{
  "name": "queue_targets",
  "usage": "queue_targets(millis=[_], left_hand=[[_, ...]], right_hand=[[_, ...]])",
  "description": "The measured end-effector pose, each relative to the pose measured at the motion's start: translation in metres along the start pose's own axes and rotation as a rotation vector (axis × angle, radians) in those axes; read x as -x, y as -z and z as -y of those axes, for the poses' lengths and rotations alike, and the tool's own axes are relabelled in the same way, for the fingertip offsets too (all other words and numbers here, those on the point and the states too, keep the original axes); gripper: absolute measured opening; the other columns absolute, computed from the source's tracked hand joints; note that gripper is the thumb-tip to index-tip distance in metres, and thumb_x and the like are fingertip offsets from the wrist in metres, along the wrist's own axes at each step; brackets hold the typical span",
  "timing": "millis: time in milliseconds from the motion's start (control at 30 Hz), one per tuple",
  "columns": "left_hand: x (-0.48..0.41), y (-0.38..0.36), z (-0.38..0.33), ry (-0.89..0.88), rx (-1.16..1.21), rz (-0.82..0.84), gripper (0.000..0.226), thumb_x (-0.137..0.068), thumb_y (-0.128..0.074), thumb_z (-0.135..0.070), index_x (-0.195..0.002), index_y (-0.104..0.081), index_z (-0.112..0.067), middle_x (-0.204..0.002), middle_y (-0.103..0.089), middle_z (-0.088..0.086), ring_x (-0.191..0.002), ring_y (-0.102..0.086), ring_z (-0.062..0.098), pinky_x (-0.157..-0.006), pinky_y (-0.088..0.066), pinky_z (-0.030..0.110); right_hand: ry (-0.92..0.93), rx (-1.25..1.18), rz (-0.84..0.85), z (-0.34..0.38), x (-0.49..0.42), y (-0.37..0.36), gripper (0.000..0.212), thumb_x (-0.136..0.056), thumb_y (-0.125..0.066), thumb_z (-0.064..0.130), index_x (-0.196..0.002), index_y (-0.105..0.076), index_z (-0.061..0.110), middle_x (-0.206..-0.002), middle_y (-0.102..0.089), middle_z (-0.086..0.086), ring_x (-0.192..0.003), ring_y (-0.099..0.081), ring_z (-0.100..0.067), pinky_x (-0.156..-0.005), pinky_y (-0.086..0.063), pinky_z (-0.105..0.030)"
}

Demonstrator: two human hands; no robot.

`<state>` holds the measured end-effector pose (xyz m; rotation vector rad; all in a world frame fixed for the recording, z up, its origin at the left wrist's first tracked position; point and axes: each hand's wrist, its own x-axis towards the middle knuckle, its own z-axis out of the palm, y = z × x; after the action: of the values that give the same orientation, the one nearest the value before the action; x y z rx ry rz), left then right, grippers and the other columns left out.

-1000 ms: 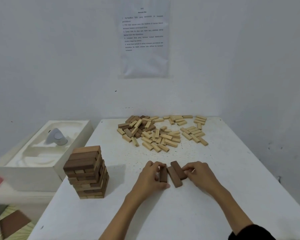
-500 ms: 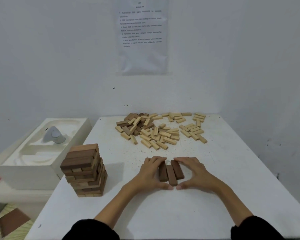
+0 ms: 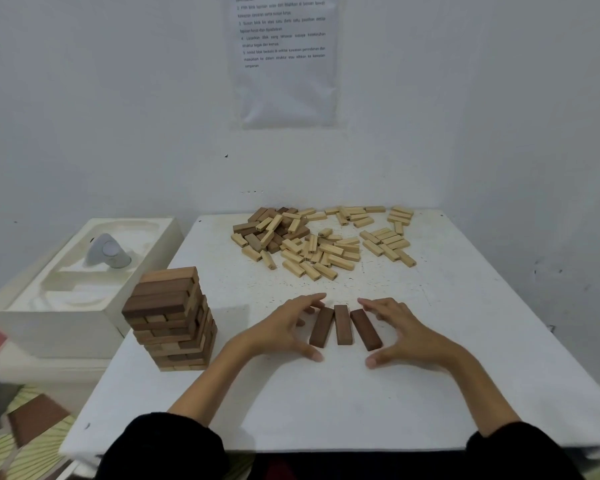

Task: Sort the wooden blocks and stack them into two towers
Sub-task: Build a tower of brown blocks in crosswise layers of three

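Three dark brown blocks (image 3: 342,325) lie side by side on the white table (image 3: 291,403), fanned slightly apart. My left hand (image 3: 284,329) sits just left of them and my right hand (image 3: 400,332) just right, fingers spread and relaxed, holding nothing. A tower of brown blocks (image 3: 170,318) stands near the table's left edge. A loose pile of pale blocks (image 3: 326,252) with some dark blocks (image 3: 274,225) mixed in lies at the far side.
A white moulded box (image 3: 25,317) holding a grey object (image 3: 106,252) stands left of the table. A printed sheet (image 3: 286,60) hangs on the wall behind. The wall closes the right side.
Both hands have drawn apart from the three dark blocks, which now lie slightly fanned with gaps. The camera view has tilted down.
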<state>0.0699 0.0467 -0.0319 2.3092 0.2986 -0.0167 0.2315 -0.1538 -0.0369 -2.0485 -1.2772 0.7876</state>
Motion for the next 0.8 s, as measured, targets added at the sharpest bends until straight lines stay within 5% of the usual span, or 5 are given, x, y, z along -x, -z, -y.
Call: queue_targets(millis=[100, 200, 367, 600, 800], left_hand=[[-0.002, 0.003, 0.004, -0.006, 0.013, -0.023, 0.084, -0.07, -0.082, -0.019, -0.14, -0.036, -0.027, -0.128, -0.046, -0.013, -0.115, -0.043, 0.002, -0.083, -0.037, 0.002], [-0.009, -0.002, 0.002, -0.027, -0.021, -0.054, 0.083, -0.069, -0.083, -0.027, -0.138, -0.038, -0.027, -0.124, -0.045, -0.008, -0.112, -0.043, 0.006, -0.078, -0.038, 0.007], [-0.018, -0.007, 0.002, -0.048, -0.062, -0.033, 0.085, -0.069, -0.082, -0.035, -0.14, -0.036, -0.029, -0.125, -0.041, -0.008, -0.115, -0.036, 0.009, -0.091, -0.035, 0.02], [-0.013, -0.014, 0.0, -0.041, -0.046, -0.108, 0.092, -0.063, -0.084, -0.044, -0.139, -0.036, -0.026, -0.127, -0.038, -0.008, -0.118, -0.033, 0.007, -0.1, -0.034, 0.024], [-0.014, -0.023, -0.005, -0.092, -0.065, -0.202, 0.069, -0.066, -0.082, -0.041, -0.125, -0.049, -0.027, -0.116, -0.045, -0.008, -0.108, -0.036, 0.006, -0.087, -0.032, 0.015]], right_hand=[[0.054, -0.123, -0.112, -0.008, -0.003, 0.001, 0.075, -0.065, -0.084, 0.024, -0.126, -0.044, 0.041, -0.119, -0.047, 0.013, -0.111, -0.045, -0.007, -0.087, -0.035, -0.009], [0.087, -0.128, -0.271, -0.009, -0.01, -0.009, 0.067, -0.061, -0.086, 0.024, -0.116, -0.052, 0.041, -0.105, -0.057, 0.011, -0.094, -0.047, -0.007, -0.081, -0.037, -0.017], [0.067, -0.014, -0.274, -0.005, -0.017, -0.007, 0.069, -0.053, -0.089, 0.036, -0.11, -0.052, 0.041, -0.1, -0.054, 0.014, -0.09, -0.045, -0.004, -0.081, -0.037, -0.021], [0.051, 0.065, -0.084, -0.009, -0.02, 0.007, 0.084, -0.057, -0.085, 0.046, -0.128, -0.041, 0.048, -0.117, -0.036, 0.018, -0.114, -0.03, -0.006, -0.101, -0.029, -0.027], [0.093, 0.135, -0.153, -0.009, -0.023, 0.001, 0.078, -0.045, -0.068, 0.071, -0.116, -0.047, 0.047, -0.118, -0.04, 0.017, -0.112, -0.033, -0.004, -0.101, -0.028, -0.03]])
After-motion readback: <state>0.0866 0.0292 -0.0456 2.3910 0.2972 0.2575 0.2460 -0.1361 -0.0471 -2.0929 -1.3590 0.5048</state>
